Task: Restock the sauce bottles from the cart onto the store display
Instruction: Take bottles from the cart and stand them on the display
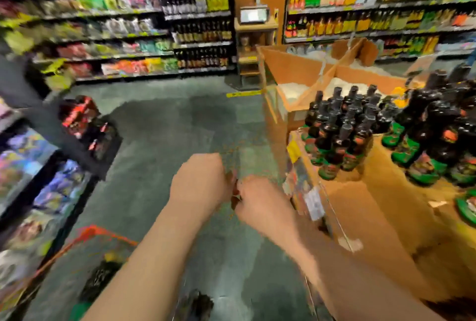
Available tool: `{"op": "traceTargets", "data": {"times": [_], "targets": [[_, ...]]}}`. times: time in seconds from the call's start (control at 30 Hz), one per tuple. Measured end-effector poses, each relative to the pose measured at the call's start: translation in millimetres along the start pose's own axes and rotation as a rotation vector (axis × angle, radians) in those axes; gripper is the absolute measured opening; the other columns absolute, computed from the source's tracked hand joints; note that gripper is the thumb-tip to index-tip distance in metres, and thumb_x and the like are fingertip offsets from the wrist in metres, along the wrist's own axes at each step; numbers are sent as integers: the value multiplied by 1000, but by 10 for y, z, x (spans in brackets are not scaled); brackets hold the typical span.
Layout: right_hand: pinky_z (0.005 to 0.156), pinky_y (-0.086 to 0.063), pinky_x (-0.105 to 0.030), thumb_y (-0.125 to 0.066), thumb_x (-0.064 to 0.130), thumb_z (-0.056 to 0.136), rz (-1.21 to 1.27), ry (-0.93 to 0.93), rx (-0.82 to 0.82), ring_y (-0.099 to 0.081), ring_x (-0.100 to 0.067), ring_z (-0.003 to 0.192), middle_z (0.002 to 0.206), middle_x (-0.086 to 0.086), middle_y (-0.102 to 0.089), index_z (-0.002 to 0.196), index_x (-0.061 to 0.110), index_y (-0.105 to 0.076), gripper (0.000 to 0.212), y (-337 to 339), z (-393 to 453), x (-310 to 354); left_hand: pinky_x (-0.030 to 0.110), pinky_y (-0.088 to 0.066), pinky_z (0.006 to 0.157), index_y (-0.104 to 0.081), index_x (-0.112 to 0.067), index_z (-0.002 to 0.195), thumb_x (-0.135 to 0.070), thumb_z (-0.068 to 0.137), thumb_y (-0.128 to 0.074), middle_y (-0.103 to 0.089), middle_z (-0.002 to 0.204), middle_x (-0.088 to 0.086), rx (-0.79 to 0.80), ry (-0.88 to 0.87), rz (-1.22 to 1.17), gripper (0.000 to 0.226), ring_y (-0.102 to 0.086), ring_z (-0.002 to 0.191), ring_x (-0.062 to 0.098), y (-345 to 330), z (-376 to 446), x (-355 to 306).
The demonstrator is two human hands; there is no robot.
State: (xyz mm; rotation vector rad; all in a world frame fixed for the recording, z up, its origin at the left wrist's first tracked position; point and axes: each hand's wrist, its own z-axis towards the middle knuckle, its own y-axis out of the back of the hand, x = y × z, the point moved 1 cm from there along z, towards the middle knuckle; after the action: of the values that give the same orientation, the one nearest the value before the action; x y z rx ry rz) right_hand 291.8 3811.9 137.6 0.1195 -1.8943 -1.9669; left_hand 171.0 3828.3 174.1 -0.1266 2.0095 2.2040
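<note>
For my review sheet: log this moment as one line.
left hand: near right, grip unclear | right hand: same | bottles: on display box

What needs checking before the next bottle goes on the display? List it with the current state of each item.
1. Left hand free to pick: cannot tell; its fingers curl inward beside the right hand, and the blur hides whether it grips anything.
2. Right hand free: cannot tell; something small and dark red shows between the hands.
3. Space on the cardboard display: ok, bare cardboard lies in front of the bottles.
4. Sauce bottles already placed standing upright: ok.
5. Cart stock within reach: cannot tell; only a blurred red frame and dark shapes show at lower left.
</note>
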Motion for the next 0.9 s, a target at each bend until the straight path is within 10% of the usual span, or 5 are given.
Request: {"op": "traceTargets", "data": {"times": [0.4,0.9], "targets": [[82,-51,-38,-50,24,91,156,533,222,-61,-32,96,99,-9,-62,99,15,-66,21,-976,-47,2168,32,-47,59,-58,-13,83,-45,88,-59,-62,75,6,39,659,-23,32,-63,77,32,0,-1895,2311],[81,-43,-31,-46,15,94,49,864,589,-58,-25,99,101,-9,-61,100,11,-66,21,-2371,201,3290,37,-51,77,-62,-15,105,-34,90,-54,-67,103,12,283,1125,-154,26,-64,99,33,-1103,-3023,3225]]}}
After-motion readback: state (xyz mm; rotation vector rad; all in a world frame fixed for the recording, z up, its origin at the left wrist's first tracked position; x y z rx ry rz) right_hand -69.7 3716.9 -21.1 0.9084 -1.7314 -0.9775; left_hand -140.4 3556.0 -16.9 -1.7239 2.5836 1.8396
